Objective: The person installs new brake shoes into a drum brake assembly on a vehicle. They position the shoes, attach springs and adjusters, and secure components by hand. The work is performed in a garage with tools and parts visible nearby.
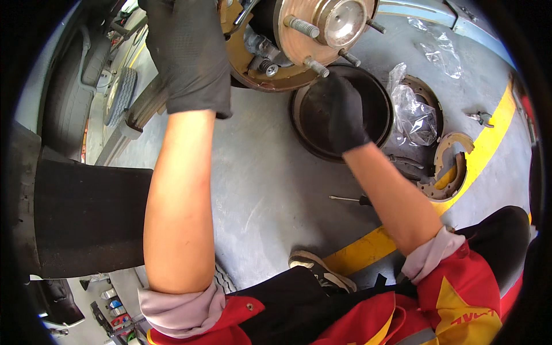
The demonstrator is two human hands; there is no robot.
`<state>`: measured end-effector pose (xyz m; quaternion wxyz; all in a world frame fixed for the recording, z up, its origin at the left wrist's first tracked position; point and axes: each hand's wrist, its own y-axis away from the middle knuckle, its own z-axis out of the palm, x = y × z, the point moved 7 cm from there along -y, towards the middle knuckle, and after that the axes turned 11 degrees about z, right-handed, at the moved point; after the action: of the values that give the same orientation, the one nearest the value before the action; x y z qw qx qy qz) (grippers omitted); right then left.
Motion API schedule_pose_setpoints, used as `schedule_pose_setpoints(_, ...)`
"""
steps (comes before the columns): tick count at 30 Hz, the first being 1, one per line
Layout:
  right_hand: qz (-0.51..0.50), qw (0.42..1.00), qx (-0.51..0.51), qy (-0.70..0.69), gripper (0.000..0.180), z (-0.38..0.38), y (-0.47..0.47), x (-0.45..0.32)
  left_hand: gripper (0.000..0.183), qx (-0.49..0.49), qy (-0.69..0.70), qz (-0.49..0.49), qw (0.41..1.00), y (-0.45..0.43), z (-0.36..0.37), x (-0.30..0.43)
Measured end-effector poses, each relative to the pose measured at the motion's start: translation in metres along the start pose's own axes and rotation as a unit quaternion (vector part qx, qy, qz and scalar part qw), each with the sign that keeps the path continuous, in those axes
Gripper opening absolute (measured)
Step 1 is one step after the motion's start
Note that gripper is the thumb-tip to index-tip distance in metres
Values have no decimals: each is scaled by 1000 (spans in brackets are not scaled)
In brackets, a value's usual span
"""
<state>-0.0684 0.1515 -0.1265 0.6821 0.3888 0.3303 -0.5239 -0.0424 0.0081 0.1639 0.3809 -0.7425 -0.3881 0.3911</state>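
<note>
A wheel hub (302,26) with threaded wheel studs (302,26) faces me at the top. Behind it lies the brake backing plate (276,84), with a coil spring and screw head (269,68) showing near its lower rim. My left hand (189,56), in a black glove, is raised at the plate's left edge; its fingers run out of the frame top. My gloved right hand (347,112) is blurred, its fingertips close below a lower stud. Beneath it on the floor is a dark brake drum (384,125). Whether either hand grips anything is not visible.
Right of the drum lie crumpled clear plastic (416,116), curved brake shoes (459,172), pliers (481,118) and a screwdriver (347,198). A black mudflap (90,215) hangs at left, below a tyre (71,90). A metal stand (133,116) slants upward nearby. Yellow floor lines (362,252) cross at right.
</note>
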Motion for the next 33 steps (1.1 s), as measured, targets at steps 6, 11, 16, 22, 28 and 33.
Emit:
schedule_pose_setpoints(6, -5, 996, -55, -73, 22, 55, 85, -37, 39, -35, 339, -180, 923, 7, -12, 14)
schedule_pose_setpoints(11, -21, 990, -85, -114, 29, 65, 80, -49, 41, -63, 506, -316, 800, 20, -5, 5)
schedule_pose_setpoints(16, -65, 993, -80, -65, 37, 78, 77, -61, 51, -36, 428, -392, 813, 48, -6, 4)
schedule_pose_setpoints(22, -293, 931, -24, 216, 46, 92, 96, -99, 56, -16, 413, -398, 819, 49, -6, 3)
schedule_pose_setpoints(28, -360, 875, -10, 324, 64, 95, 96, -96, 61, 4, 418, -391, 820, 53, -2, 0)
schedule_pose_setpoints(33, -237, 903, -31, 357, 74, 96, 98, -90, 62, -12, 406, -347, 846, 53, 2, -7)
